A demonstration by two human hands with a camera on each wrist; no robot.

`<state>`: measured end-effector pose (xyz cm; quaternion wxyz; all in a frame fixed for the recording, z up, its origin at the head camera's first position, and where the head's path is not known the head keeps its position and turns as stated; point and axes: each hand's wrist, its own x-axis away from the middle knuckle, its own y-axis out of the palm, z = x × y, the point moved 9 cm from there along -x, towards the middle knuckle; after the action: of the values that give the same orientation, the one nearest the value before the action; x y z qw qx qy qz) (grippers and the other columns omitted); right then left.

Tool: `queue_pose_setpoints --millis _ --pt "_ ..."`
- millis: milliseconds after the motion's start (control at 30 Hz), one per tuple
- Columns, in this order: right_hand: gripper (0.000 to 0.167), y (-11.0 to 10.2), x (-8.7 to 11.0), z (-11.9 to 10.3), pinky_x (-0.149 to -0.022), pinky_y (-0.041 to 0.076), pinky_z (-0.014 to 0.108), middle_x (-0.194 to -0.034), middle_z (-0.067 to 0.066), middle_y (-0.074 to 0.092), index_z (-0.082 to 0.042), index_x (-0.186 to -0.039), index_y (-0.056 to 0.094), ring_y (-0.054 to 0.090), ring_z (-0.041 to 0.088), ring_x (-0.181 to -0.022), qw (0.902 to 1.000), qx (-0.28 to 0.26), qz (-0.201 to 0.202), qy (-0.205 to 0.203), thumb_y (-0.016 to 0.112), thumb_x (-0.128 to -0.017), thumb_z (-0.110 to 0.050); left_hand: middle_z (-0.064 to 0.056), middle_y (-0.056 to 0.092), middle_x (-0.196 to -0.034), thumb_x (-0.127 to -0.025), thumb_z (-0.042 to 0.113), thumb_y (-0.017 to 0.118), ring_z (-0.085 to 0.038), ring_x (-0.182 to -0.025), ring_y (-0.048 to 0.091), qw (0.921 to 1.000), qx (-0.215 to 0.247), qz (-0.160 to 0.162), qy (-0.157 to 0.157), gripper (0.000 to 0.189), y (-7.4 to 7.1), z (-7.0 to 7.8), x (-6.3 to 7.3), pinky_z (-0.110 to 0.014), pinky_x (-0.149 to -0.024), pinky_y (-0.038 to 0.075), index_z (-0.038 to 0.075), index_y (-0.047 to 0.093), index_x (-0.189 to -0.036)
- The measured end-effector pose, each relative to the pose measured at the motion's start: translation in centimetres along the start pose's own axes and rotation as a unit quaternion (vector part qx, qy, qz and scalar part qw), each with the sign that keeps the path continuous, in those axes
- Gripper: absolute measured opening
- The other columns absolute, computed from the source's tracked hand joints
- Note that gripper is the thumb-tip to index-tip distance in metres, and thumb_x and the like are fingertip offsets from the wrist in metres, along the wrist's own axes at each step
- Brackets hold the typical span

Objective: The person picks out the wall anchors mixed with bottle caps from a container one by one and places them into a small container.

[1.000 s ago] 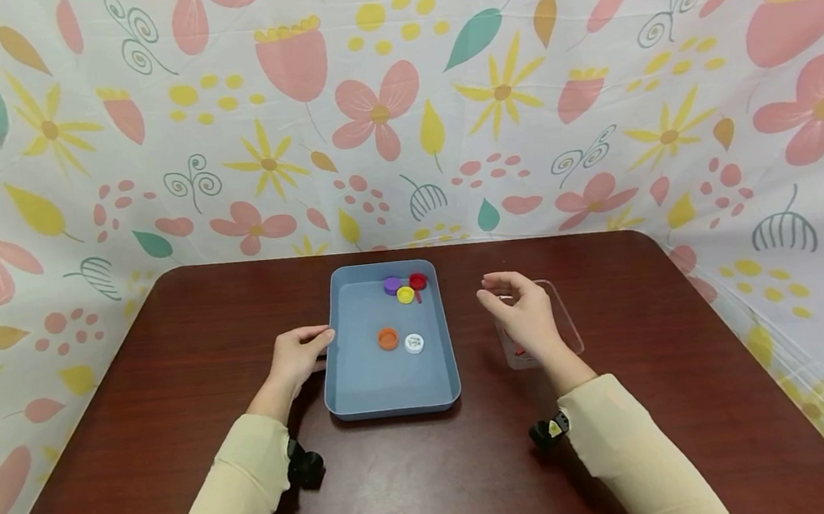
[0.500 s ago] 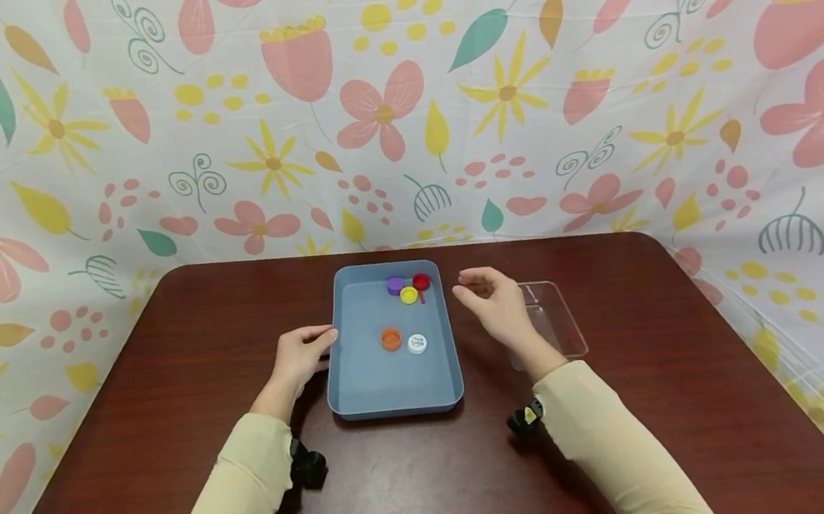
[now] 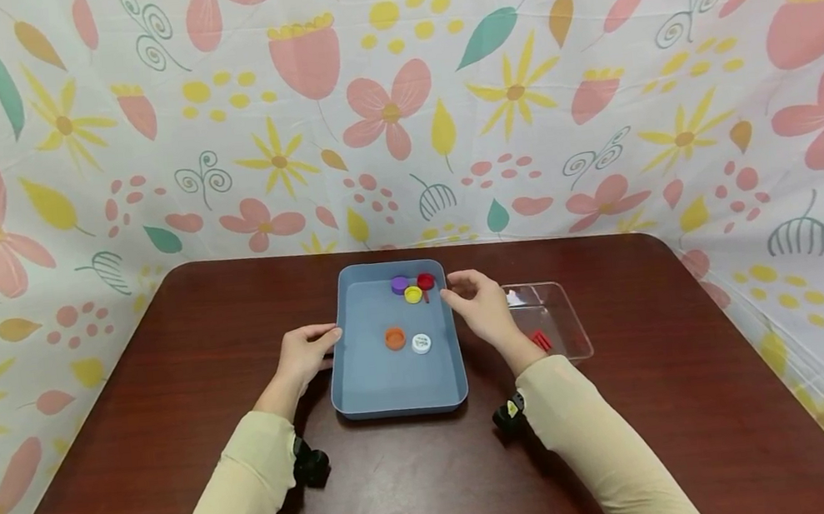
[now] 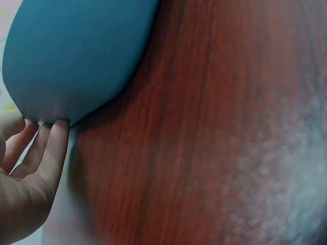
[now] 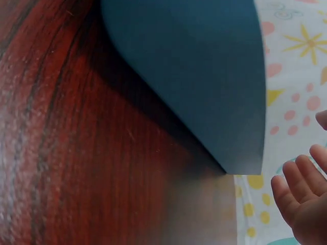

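Note:
A blue-grey tray (image 3: 364, 379) lies on the table with several small round caps in it. At its left rim my left hand (image 3: 301, 361) pinches the side wall, thumb on the rim and fingers under the edge. In the left wrist view the fingertips (image 4: 60, 127) press against the wall's lower edge. My right hand (image 3: 484, 310) is beside the tray's right rim, fingers relaxed and holding nothing; the right wrist view has it apart from the wall. The tray holds a purple cap (image 3: 400, 285), yellow cap (image 3: 413, 295), red cap (image 3: 425, 281), orange cap (image 3: 395, 339) and white cap (image 3: 421, 344).
A clear plastic box (image 3: 558, 321) with red pieces (image 3: 541, 341) in it stands right of the tray, partly behind my right forearm. A small red stick (image 3: 425, 297) lies by the red cap. Flowered cloth (image 3: 396, 108) hangs behind the table (image 3: 223, 327).
My right hand has moved left from above the clear box to the tray's right rim. My left hand stays on the tray's left rim. The view has shifted slightly.

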<state>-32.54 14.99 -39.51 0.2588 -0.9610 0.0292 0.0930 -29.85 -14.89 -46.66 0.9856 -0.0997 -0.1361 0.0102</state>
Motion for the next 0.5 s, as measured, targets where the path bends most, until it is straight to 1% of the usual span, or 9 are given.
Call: queue_pose_setpoints --millis 100,233,400,500 --pt "0.039 0.6 -0.3 0.2 -0.084 0.054 0.041 -0.107 0.016 0.066 -0.004 -0.117 0.063 0.061 0.027 -0.099 0.9999 0.011 -0.009 0.002 0.069 -0.086 -0.026 -0.018 0.056 -0.129 -0.094 0.021 0.060 -0.026 -0.099 0.065 1.0000 0.000 -0.002 0.000 0.036 0.0 0.0 0.0 -0.038 -0.083 0.057 0.006 0.060 -0.127" --pt "0.041 1.5 -0.6 0.5 -0.084 0.055 0.043 -0.114 0.017 0.062 -0.004 -0.120 0.061 0.060 0.029 -0.103 0.9992 0.025 -0.032 0.006 0.069 -0.086 -0.026 -0.018 0.057 -0.129 -0.094 0.021 0.060 -0.027 -0.100 0.065 1.0000 -0.001 -0.002 -0.001 0.036 0.0 0.0 0.0 -0.038 -0.083 0.058 0.006 0.060 -0.127" --pt "0.042 2.4 -1.1 1.0 -0.089 0.054 0.044 -0.126 0.014 0.053 -0.006 -0.121 0.061 0.057 0.030 -0.111 0.9964 0.057 -0.062 0.011 0.069 -0.086 -0.028 -0.017 0.056 -0.129 -0.094 0.021 0.060 -0.028 -0.103 0.064 1.0000 0.000 -0.002 0.000 0.036 0.0 -0.1 -0.1 -0.037 -0.083 0.058 0.006 0.060 -0.127" --pt "0.041 2.8 -1.5 1.1 -0.093 0.052 0.045 -0.130 0.015 0.050 -0.006 -0.119 0.062 0.055 0.032 -0.114 0.9948 0.074 -0.069 0.007 0.070 -0.086 -0.028 -0.018 0.056 -0.130 -0.094 0.021 0.060 -0.029 -0.104 0.064 1.0000 0.003 -0.003 0.000 0.036 0.0 0.0 -0.1 -0.038 -0.084 0.057 0.006 0.060 -0.127"
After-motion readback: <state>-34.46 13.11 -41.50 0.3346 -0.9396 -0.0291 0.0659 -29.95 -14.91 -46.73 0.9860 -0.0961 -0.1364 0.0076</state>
